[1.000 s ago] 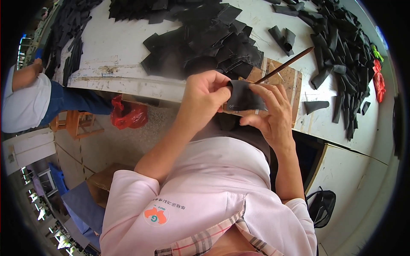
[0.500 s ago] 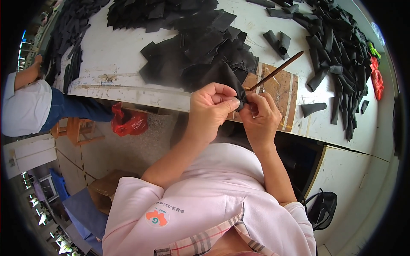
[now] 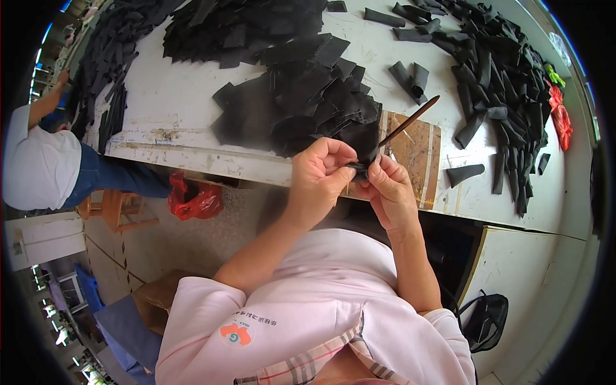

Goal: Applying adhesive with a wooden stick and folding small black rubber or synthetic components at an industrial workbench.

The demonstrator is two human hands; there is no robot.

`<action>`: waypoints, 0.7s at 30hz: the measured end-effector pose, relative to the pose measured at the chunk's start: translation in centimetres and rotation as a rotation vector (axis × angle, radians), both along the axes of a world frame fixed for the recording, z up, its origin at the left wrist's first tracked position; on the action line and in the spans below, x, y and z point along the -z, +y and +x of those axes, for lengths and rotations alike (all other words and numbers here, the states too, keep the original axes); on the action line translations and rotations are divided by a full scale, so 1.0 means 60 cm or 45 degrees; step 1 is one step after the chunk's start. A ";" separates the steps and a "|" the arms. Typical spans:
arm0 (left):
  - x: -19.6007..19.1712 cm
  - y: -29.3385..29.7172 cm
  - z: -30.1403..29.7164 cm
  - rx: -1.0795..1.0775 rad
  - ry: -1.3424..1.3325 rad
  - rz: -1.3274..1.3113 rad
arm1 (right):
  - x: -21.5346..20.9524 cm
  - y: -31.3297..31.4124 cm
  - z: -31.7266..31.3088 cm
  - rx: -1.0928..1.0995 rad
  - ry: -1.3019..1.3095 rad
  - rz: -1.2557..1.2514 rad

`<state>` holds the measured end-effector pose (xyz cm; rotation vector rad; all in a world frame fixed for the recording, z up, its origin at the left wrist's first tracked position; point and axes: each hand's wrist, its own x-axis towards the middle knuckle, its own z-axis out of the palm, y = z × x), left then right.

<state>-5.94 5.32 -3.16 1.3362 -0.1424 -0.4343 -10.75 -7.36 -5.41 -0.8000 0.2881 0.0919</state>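
Observation:
Both of my hands meet over the table's front edge, working on a small black fabric piece [image 3: 359,171]. The thumb and fingers of my left hand [image 3: 321,172] pinch its left side. On its other side, my right hand [image 3: 390,186] grips the cloth between thumb and fingers. A thin dark brown pointed stick [image 3: 410,120] slants up and right from beside the right fingertips; its lower end is hidden, so I cannot tell what holds it. Just beyond my hands lies a loose pile of flat black fabric pieces [image 3: 301,96].
A brown board [image 3: 414,154] lies on the white table [image 3: 192,146]. Many rolled or tube-shaped black pieces [image 3: 507,122] are heaped at the right. Red plastic bags [image 3: 196,199] hang at the table's front. At the left, another person [image 3: 48,167] is by the table.
The fabric between my hands has been drawn down and folded smaller. My right hand has turned and lowered slightly, and the stick's tip has dropped a little. The view has shifted slightly.

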 end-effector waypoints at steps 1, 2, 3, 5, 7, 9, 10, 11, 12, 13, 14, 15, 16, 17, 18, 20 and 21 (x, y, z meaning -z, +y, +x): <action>-0.009 0.006 0.002 0.007 -0.003 -0.003 | 0.000 -0.004 -0.002 0.052 0.026 -0.010; -0.016 0.009 0.003 0.216 0.283 -0.291 | -0.008 -0.009 -0.005 0.018 0.014 0.044; -0.020 0.013 -0.002 0.420 0.575 -0.573 | -0.015 -0.010 -0.008 0.022 0.017 0.045; -0.029 0.014 -0.013 0.611 0.821 -0.835 | -0.026 -0.014 -0.014 -0.025 -0.283 0.083; -0.051 0.007 -0.009 0.588 0.296 -0.571 | -0.029 -0.016 -0.009 0.023 -0.372 0.105; -0.053 -0.010 -0.021 0.253 -0.218 -0.086 | -0.030 -0.028 -0.001 0.152 -0.545 -0.250; -0.047 -0.019 -0.022 0.156 -0.408 0.021 | -0.041 -0.037 0.002 0.179 -0.577 -0.469; -0.046 -0.026 -0.022 0.056 -0.599 0.125 | -0.055 -0.041 0.005 0.189 -0.582 -0.475; -0.048 -0.035 -0.020 0.066 -0.605 0.123 | -0.070 -0.045 0.009 0.243 -0.629 -0.720; -0.051 -0.044 -0.019 -0.048 -0.700 0.132 | -0.085 -0.047 0.010 0.296 -0.671 -0.971; -0.055 -0.051 -0.016 -0.165 -0.793 0.140 | -0.103 -0.042 0.013 0.353 -0.603 -0.970; -0.064 -0.057 -0.012 -0.191 -0.781 0.159 | -0.113 -0.046 0.015 0.363 -0.609 -0.975; -0.070 -0.060 -0.005 -0.206 -0.791 0.148 | -0.121 -0.051 0.018 0.366 -0.612 -1.144; -0.077 -0.061 0.001 -0.222 -0.800 0.138 | -0.131 -0.055 0.021 0.367 -0.613 -1.313; -0.100 -0.064 -0.001 -0.104 -0.414 -0.118 | -0.146 -0.048 0.024 0.384 -0.527 -1.191; -0.113 -0.066 0.015 0.022 -0.149 -0.348 | -0.174 -0.063 0.033 0.328 -0.468 -1.185; -0.125 -0.065 0.028 0.115 0.014 -0.504 | -0.185 -0.070 0.040 0.264 -0.409 -1.173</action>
